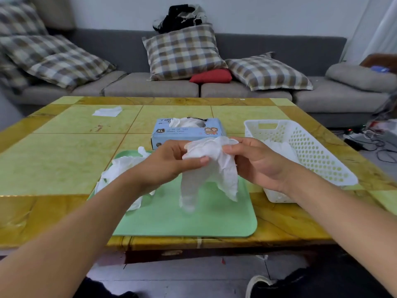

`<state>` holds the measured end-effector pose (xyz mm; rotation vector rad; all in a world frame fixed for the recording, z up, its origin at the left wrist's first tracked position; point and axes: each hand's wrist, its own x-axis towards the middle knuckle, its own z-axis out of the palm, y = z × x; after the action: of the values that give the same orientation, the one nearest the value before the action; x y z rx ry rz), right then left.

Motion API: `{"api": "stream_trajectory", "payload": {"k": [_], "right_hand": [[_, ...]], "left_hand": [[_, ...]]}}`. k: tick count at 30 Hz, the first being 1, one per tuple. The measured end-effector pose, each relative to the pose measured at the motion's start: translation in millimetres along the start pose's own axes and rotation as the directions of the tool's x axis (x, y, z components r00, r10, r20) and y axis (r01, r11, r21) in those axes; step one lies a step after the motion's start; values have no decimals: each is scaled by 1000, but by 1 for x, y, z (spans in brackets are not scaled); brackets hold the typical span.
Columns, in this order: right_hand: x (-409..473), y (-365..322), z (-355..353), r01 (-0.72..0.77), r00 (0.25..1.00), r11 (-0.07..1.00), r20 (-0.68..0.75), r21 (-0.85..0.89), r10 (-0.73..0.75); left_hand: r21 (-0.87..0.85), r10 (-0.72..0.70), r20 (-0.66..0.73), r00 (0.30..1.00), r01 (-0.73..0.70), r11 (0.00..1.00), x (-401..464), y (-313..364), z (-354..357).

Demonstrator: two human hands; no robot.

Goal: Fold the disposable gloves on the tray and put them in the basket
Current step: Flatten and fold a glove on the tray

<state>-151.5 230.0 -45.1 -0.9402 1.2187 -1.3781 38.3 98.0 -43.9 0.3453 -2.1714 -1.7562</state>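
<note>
left hand [169, 162] and right hand [255, 162] both pinching crumpled white disposable glove [214, 166], holding it above flat green tray [193, 220]; white perforated plastic basket [318, 155] sitting just beside tray.

The glove [214, 166] held up between the hands is white and half see-through, as are the loose gloves [122, 168] heaped on the pale mint-green tray [193, 218]. The basket [309, 151] is white with rows of round holes. The box [187, 131] behind the tray is light blue with a dark "XL" mark and small cartoon figures. The table [64, 160] shows yellow-green squares edged with amber marbled bands. A white tissue [107, 111] lies on it. The sofa [268, 89] is grey; its cushions [182, 52] are checked in brown, beige and cream, and one small pillow [211, 76] is red.
</note>
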Motion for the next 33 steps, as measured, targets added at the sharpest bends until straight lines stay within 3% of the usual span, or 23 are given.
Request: {"api": "stream_trajectory", "payload": {"k": [3, 6, 9, 12, 16, 19, 22, 27, 30, 33], "right_hand": [[0, -11, 4, 38, 998, 992, -54, 121, -31], [0, -18, 4, 59, 995, 959, -100, 278, -32], [-5, -20, 5, 42, 999, 939, 9, 342, -47], [-12, -17, 12, 64, 997, 970, 34, 232, -74], [-11, -12, 14, 175, 964, 966, -232, 191, -129], [-11, -18, 9, 225, 923, 968, -342, 111, -175], [-17, -30, 9, 249, 902, 969, -363, -7, -234], [-47, -82, -8, 264, 905, 951, -301, -160, -302], [-69, -114, -38, 279, 879, 941, -344, -189, -330], [-79, -127, -69, 241, 860, 946, -403, -218, -312]], "left_hand": [[-294, -38, -168, 985, -14, 956, 10, 14, 11], [-372, -106, -217, 970, 19, 928, 19, 20, 17], [-381, -127, -258, 958, 20, 924, 23, 20, 23], [-348, -96, -285, 954, -9, 937, 25, 22, 30], [-239, -28, -294, 955, -46, 970, 26, 24, 35], [-210, -10, -289, 957, -53, 976, 25, 27, 37], [-213, -17, -268, 963, -42, 976, 28, 39, 40], [-200, 75, -351, 933, -153, 968, 46, 77, 56], [-197, 93, -264, 960, -148, 969, 68, 104, 76], [-208, -15, -132, 991, -13, 978, 96, 116, 96]]}}
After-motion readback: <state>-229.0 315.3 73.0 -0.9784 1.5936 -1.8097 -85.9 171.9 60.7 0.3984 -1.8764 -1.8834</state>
